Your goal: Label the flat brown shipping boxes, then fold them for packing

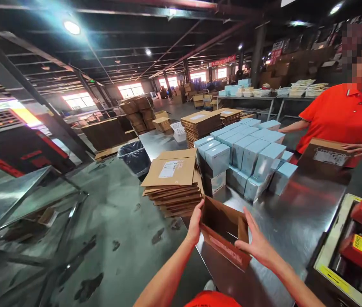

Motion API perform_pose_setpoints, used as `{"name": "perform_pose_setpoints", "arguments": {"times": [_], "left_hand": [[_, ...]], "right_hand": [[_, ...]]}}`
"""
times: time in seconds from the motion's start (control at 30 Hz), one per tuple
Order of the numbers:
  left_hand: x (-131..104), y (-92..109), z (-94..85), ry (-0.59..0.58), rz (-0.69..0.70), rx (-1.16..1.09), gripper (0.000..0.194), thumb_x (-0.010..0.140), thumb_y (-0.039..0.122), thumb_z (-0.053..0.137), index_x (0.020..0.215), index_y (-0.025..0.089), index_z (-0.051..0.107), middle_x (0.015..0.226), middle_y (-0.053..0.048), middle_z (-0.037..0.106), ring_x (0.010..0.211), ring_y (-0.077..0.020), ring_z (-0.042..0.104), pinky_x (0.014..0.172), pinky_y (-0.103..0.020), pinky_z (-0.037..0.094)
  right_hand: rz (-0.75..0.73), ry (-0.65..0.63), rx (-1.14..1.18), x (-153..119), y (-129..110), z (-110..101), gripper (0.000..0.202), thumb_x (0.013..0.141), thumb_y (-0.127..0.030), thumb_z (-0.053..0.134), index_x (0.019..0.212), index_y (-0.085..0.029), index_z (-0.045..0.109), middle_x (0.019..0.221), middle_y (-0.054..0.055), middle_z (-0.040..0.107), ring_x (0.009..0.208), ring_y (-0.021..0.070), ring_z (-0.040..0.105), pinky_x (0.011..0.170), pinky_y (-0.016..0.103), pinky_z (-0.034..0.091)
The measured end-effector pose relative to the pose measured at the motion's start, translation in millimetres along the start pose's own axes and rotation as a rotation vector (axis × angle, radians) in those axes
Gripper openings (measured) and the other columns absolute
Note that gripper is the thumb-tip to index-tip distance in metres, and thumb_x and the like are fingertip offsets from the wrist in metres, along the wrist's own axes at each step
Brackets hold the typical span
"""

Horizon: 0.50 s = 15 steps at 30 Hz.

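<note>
An opened cardboard box (221, 247) stands near the front edge of the metal table, with its mouth facing up. My left hand (195, 222) grips its left end, the fingers partly hidden behind the cardboard. At the opposite end my right hand (257, 241) holds the box wall, its thumb toward the front rim. Just left of the box rises a stack of flattened cartons (170, 175), the top one bearing a white label. Behind the box are several pale blue boxes (217, 157), stacked in rows.
The metal table (309, 204) runs off to the right. A roller machine (344, 256) with red and yellow parts stands at the lower right. Across the table a co-worker in an orange shirt (331, 111) holds a carton (323, 155). A black-lined bin (132, 155) sits left of the table.
</note>
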<state>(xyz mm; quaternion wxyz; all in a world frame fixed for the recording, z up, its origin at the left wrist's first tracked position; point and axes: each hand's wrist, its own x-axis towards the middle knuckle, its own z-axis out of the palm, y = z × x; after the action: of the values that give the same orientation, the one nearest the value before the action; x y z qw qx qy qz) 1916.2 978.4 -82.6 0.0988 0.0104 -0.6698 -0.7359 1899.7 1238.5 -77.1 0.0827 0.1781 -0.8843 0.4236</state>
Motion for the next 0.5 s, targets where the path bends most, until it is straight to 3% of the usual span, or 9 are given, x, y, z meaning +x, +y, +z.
{"name": "perform_pose_setpoints", "arguments": {"times": [0.07, 0.13, 0.17, 0.23, 0.33, 0.43, 0.5], "left_hand": [[-6, -11, -6.9, -0.254, -0.019, 0.157, 0.071, 0.084, 0.075, 0.041, 0.122, 0.023, 0.071, 0.157, -0.007, 0.042, 0.151, -0.0297, 0.023, 0.125, -0.047, 0.015], [-16, -17, -12.5, -0.356, -0.034, 0.274, 0.063, 0.084, 0.074, 0.045, 0.107, 0.025, 0.078, 0.154, -0.007, 0.046, 0.152, -0.0322, 0.019, 0.125, -0.050, 0.012], [-19, -18, -13.6, -0.325, -0.043, 0.304, 0.060, 0.084, 0.072, 0.047, 0.100, 0.025, 0.079, 0.148, -0.009, 0.053, 0.150, -0.0339, 0.025, 0.124, -0.051, 0.016], [-18, -19, -11.3, -0.151, -0.059, 0.315, 0.054, 0.082, 0.068, 0.054, 0.094, 0.022, 0.078, 0.132, -0.013, 0.065, 0.138, -0.0350, 0.044, 0.119, -0.051, 0.028], [1, -18, -0.1, 0.073, -0.193, 0.301, 0.053, 0.073, 0.064, 0.068, 0.098, 0.017, 0.070, 0.115, -0.015, 0.068, 0.117, -0.0328, 0.059, 0.107, -0.046, 0.043], [10, -20, 7.5, 0.045, -0.417, 0.231, 0.067, 0.063, 0.059, 0.078, 0.109, 0.013, 0.063, 0.115, -0.018, 0.068, 0.113, -0.0339, 0.062, 0.100, -0.044, 0.048], [-3, -26, 4.7, -0.043, -0.482, 0.116, 0.075, 0.060, 0.058, 0.080, 0.115, 0.012, 0.061, 0.118, -0.019, 0.068, 0.112, -0.0345, 0.063, 0.097, -0.043, 0.049]], "right_hand": [[0.017, 0.058, -0.049, -11, 23, 13, 0.095, 0.076, -0.046, 0.069, 0.157, -0.022, 0.026, 0.163, 0.015, 0.023, 0.149, 0.0334, 0.027, 0.117, 0.053, 0.033], [-0.059, 0.133, -0.064, -14, 38, 17, 0.074, 0.083, -0.045, 0.065, 0.149, -0.022, 0.042, 0.157, 0.014, 0.038, 0.144, 0.0308, 0.037, 0.117, 0.052, 0.035], [-0.125, 0.143, -0.053, -15, 42, 16, 0.057, 0.087, -0.043, 0.061, 0.140, -0.023, 0.053, 0.149, 0.012, 0.050, 0.140, 0.0289, 0.045, 0.116, 0.051, 0.037], [-0.229, 0.132, 0.002, -20, 45, 10, 0.034, 0.093, -0.041, 0.055, 0.119, -0.025, 0.069, 0.130, 0.010, 0.066, 0.130, 0.0267, 0.056, 0.113, 0.049, 0.043], [-0.164, 0.121, 0.141, -27, 49, -2, 0.034, 0.095, -0.046, 0.051, 0.098, -0.024, 0.076, 0.120, 0.010, 0.072, 0.126, 0.0283, 0.059, 0.110, 0.050, 0.045], [0.097, 0.144, 0.338, -20, 56, -7, 0.058, 0.096, -0.062, 0.036, 0.084, -0.021, 0.076, 0.109, 0.013, 0.075, 0.114, 0.0285, 0.067, 0.104, 0.051, 0.050], [0.243, 0.111, 0.366, -7, 60, 1, 0.074, 0.090, -0.075, 0.028, 0.077, -0.020, 0.074, 0.093, 0.014, 0.077, 0.094, 0.0280, 0.073, 0.086, 0.048, 0.058]]}}
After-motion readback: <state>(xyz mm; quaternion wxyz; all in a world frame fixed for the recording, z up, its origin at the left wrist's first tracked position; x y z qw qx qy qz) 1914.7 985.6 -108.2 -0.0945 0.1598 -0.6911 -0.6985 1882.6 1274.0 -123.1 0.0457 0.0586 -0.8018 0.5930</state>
